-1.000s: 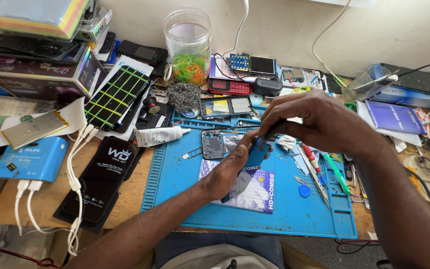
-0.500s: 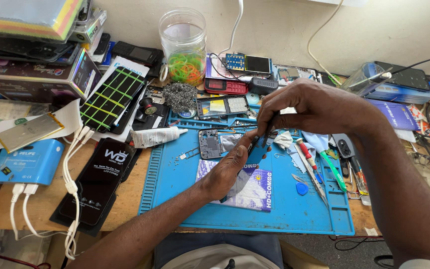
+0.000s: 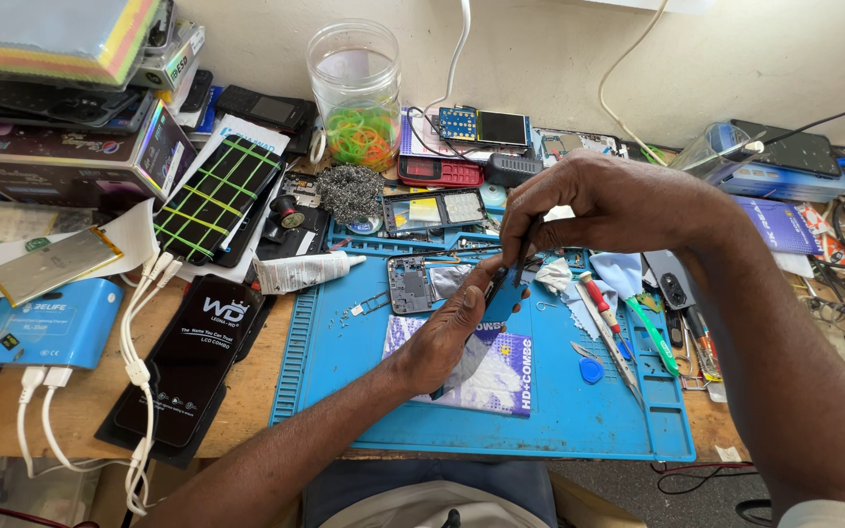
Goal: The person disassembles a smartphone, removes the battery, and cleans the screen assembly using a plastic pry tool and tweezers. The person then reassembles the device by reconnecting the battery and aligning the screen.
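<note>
Fingertips of the right hand (image 3: 618, 200) pinch a thin dark tool (image 3: 523, 249), likely tweezers, held almost upright so its tip comes down onto the small phone part (image 3: 501, 293) below. That part sits pinned between the thumb and fingers of the left hand (image 3: 457, 328), which are closed around it; the heel of that hand rests on the blue mat (image 3: 559, 420), probably to steady the work. Both hands meet near the mat's upper middle.

Just left of them lies an opened phone (image 3: 411, 284), its insides facing up, close enough to reach without shifting. Under the left wrist is a printed packet (image 3: 501, 376), lying flat on the mat. To the right, screwdrivers (image 3: 628, 323) and a blue pick (image 3: 591, 371) lie side by side within reach of the right hand, beside a pale blue cloth (image 3: 618, 269).

Further out, a white tube (image 3: 305, 271) lies at the mat's left edge, with a black box (image 3: 193, 362) beside it on the wooden bench. A clear jar (image 3: 356, 93) of coloured rubber bands stands at the back against the wall, next to a red keypad phone (image 3: 440, 173). A blue charger (image 3: 46, 323) with white cables sits far left.
</note>
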Action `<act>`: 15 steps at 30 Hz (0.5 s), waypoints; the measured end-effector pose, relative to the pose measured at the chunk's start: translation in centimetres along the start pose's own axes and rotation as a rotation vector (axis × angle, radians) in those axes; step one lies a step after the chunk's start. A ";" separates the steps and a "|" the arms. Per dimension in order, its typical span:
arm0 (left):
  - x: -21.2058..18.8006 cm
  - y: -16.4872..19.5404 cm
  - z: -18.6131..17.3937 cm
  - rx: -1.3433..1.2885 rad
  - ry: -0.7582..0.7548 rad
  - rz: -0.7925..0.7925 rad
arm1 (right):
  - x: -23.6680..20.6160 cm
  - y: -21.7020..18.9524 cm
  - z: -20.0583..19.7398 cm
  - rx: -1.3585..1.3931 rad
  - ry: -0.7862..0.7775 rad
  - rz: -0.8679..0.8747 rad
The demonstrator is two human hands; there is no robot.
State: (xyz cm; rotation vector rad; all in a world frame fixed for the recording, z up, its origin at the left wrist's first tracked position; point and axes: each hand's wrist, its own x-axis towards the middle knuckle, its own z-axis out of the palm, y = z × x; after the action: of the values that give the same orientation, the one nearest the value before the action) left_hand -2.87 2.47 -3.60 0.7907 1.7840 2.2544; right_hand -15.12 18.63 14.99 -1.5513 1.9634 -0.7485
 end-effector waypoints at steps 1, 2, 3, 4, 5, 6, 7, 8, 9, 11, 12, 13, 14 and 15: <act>0.0 0.0 0.0 0.010 0.003 0.006 | 0.0 0.0 0.0 0.014 -0.003 0.005; 0.0 0.1 0.0 0.020 0.006 0.012 | 0.0 0.0 0.0 0.016 -0.005 0.011; 0.0 0.1 0.0 0.019 0.004 0.011 | 0.1 0.1 0.0 0.016 -0.008 0.017; 0.0 0.2 0.0 0.019 0.002 0.011 | 0.1 0.1 0.0 0.016 -0.010 0.023; 0.0 0.2 0.0 0.019 0.000 0.011 | 0.1 0.1 0.0 0.019 -0.009 0.027; 0.1 0.2 0.0 0.039 0.005 0.004 | 0.1 0.1 0.0 0.020 -0.008 0.031; 0.1 0.2 -0.1 0.058 0.010 -0.004 | 0.1 0.1 0.0 0.022 -0.007 0.035; 0.1 0.2 -0.1 0.078 0.015 -0.011 | 0.0 0.1 0.0 0.011 -0.004 0.038; 0.1 0.1 -0.1 0.076 0.011 -0.009 | 0.0 0.1 0.0 0.001 -0.001 0.041; 0.2 -0.3 -0.1 0.072 0.004 -0.006 | -0.2 0.2 0.0 -0.007 0.001 0.060; 0.2 -0.5 -0.2 0.044 0.003 -0.011 | -0.2 0.3 -0.1 -0.006 0.001 0.076; 0.2 -0.8 -0.2 0.017 0.003 -0.016 | -0.1 0.3 -0.1 -0.005 0.002 0.092; 0.2 -1.1 -0.2 -0.011 0.001 -0.022 | -0.1 0.4 -0.1 -0.013 0.005 0.072; 0.2 -1.4 -0.4 -0.009 0.009 -0.037 | 0.0 0.5 -0.1 -0.023 0.009 0.051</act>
State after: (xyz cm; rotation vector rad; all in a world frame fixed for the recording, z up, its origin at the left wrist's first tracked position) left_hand -3.45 2.60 -4.90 0.7416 1.7762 2.2445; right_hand -15.53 18.72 14.75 -1.5071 2.0167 -0.7156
